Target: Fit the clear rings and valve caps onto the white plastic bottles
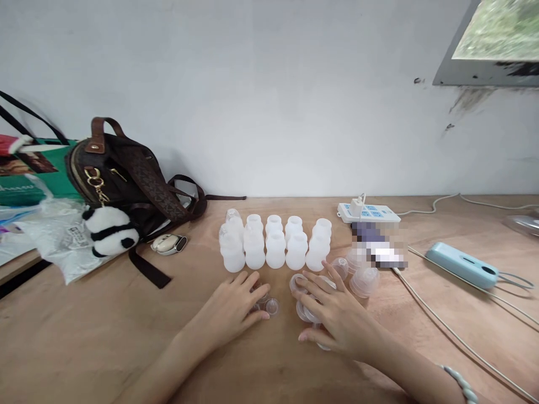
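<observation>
Two rows of white translucent bottles [275, 251] stand upright in front of me, open at the top; at the left end, clear tops [229, 231] sit on a couple of them. My left hand [236, 306] rests palm down with spread fingers over small clear nipple-like pieces [272, 306], partly hidden under the fingers. Fingers outstretched, my right hand [339, 314] lies across a cluster of clear round pieces [304, 311], covering much of it. Just beyond that hand are several clear domed caps [364, 280]. Neither hand grips anything that I can see.
At left stand a brown backpack [130, 179] with a panda plush [110, 231], a plastic bag [63, 235] and a green bag [46, 168]. A power strip [381, 213], phone [374, 244], cable [446, 328] and light-blue device [462, 265] lie at right. A wall [269, 112] rises behind.
</observation>
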A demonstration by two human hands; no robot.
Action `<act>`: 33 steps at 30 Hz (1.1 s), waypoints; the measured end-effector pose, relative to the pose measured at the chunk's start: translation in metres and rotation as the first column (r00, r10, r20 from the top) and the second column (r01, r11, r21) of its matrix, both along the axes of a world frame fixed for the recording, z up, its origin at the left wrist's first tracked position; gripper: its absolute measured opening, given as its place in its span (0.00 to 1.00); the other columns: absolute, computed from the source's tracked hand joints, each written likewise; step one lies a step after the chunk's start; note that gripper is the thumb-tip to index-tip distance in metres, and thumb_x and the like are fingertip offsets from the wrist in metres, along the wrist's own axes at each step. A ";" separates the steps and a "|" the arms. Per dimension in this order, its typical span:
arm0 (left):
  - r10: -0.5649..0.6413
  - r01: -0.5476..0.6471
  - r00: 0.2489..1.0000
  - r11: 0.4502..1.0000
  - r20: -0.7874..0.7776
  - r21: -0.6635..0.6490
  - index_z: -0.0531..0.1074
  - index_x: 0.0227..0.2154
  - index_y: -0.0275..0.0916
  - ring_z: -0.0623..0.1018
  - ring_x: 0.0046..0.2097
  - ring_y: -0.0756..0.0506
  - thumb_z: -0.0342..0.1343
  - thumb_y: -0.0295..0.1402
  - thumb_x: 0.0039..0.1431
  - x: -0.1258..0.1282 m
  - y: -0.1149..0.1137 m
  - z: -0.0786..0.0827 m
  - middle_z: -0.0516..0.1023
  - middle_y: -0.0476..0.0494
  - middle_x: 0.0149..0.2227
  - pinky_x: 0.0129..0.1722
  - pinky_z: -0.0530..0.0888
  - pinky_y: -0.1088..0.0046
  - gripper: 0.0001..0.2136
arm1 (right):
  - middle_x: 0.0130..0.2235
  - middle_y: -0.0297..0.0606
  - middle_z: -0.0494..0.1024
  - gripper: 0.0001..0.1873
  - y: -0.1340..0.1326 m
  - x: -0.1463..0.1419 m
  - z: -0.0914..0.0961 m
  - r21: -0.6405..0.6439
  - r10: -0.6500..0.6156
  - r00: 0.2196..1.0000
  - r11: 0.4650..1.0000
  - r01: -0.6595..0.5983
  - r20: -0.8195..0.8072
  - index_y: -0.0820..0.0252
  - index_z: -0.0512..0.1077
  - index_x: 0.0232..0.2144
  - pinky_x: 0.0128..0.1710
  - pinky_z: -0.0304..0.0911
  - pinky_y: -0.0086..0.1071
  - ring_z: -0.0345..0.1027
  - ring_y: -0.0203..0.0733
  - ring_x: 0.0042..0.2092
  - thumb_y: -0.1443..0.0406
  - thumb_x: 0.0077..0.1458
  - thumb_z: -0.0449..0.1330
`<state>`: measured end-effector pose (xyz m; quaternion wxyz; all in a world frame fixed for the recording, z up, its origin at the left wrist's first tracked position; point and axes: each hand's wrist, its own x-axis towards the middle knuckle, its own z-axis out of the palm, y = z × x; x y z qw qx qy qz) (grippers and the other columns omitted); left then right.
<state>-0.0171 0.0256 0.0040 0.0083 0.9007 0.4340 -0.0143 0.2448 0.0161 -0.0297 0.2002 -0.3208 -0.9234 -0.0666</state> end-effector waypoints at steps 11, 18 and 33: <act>-0.070 0.079 0.995 0.989 0.075 -0.127 0.75 0.52 0.43 0.77 0.46 0.34 0.63 0.46 0.60 -0.004 -0.011 0.006 0.76 0.39 0.48 0.41 0.74 0.60 0.20 | 0.52 0.45 0.81 0.25 -0.002 -0.002 0.004 -0.015 0.012 0.999 1.000 -0.013 -0.031 0.60 0.74 0.50 0.71 0.38 0.56 0.73 0.53 0.55 0.47 0.62 0.60; 0.031 0.024 0.931 0.989 0.364 -0.144 0.65 0.62 0.44 0.78 0.50 0.38 0.47 0.35 0.70 -0.025 -0.005 0.013 0.79 0.43 0.51 0.50 0.72 0.62 0.19 | 0.52 0.44 0.81 0.21 -0.002 -0.001 0.003 -0.052 0.021 0.999 0.998 -0.023 -0.047 0.58 0.73 0.52 0.70 0.39 0.59 0.72 0.54 0.56 0.54 0.62 0.62; 0.201 -0.106 0.882 0.966 0.427 -0.236 0.76 0.36 0.41 0.79 0.42 0.40 0.48 0.32 0.65 -0.031 0.003 0.010 0.81 0.46 0.38 0.43 0.72 0.64 0.10 | 0.52 0.43 0.80 0.20 -0.004 -0.001 0.006 0.045 0.016 0.978 0.999 -0.006 -0.208 0.56 0.71 0.54 0.69 0.39 0.63 0.68 0.56 0.59 0.60 0.60 0.62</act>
